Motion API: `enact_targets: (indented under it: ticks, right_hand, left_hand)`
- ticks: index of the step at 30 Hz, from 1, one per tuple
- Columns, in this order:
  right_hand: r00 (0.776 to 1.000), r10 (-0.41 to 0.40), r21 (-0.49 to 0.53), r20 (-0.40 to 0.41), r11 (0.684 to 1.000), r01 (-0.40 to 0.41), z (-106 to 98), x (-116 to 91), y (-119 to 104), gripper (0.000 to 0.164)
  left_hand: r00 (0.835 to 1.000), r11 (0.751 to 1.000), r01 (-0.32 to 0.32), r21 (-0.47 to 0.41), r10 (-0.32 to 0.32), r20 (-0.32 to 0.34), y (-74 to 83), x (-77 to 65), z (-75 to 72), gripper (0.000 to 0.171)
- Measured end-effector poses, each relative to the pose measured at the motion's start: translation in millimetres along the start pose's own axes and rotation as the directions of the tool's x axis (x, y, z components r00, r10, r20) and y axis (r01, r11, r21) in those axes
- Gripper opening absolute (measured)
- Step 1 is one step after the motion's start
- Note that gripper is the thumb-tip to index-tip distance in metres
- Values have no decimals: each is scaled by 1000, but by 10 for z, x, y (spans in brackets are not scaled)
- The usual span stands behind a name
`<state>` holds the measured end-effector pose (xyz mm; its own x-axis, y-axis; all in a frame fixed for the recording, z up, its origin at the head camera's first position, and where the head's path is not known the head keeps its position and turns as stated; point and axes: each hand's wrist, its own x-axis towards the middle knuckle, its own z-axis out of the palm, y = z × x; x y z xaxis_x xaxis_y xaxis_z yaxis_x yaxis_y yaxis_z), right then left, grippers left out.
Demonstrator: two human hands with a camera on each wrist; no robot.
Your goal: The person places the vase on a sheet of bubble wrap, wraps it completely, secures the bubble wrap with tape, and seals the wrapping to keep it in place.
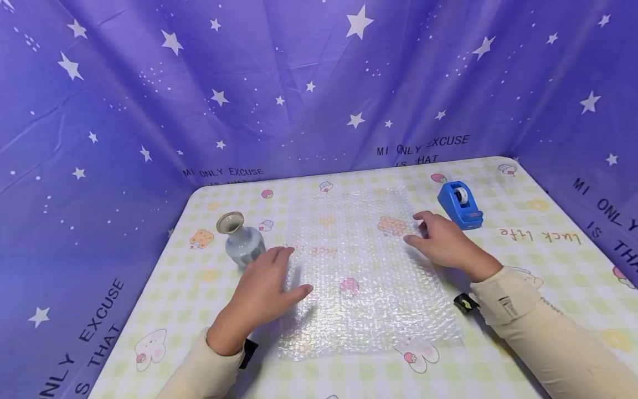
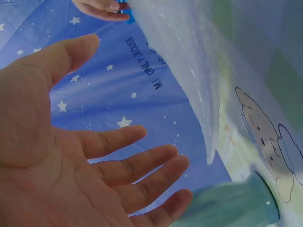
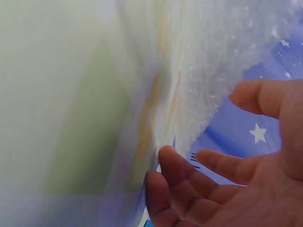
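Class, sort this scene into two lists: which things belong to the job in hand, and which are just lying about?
Likely part of the job:
clear plastic bubble wrap sheet, spread out
blue-grey glazed vase with flared rim, beside it
blue plastic tape dispenser with white roll, probably

Just there as surroundings:
green-and-white checked table cover
purple curtain with white stars

This looks like a small curtained booth set up indoors: smooth blue-violet fabric curtains [image 1: 299, 66] printed with white stars and black English lettering hang in folds behind and on both sides of a round-cornered table [image 1: 189, 299] with a white-and-green checked, cartoon-printed top. Whether a home, studio or office surrounds it cannot be told.
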<state>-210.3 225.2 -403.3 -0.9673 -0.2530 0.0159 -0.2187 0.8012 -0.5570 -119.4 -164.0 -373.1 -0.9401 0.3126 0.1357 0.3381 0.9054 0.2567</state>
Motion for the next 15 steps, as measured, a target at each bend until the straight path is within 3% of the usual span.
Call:
enact_targets:
  ticks: [10,15]
  right_hand:
    - [999,19,31,39,999,-20,30,15,68,70]
    - [998,25,35,52,999,-26,32,27,69,72]
  left_hand:
    - [994,994,79,-72,-84,-67,-140,-131,-31,70]
    - [984,979,166,-115,-172,-51,-210,-194,-51,56]
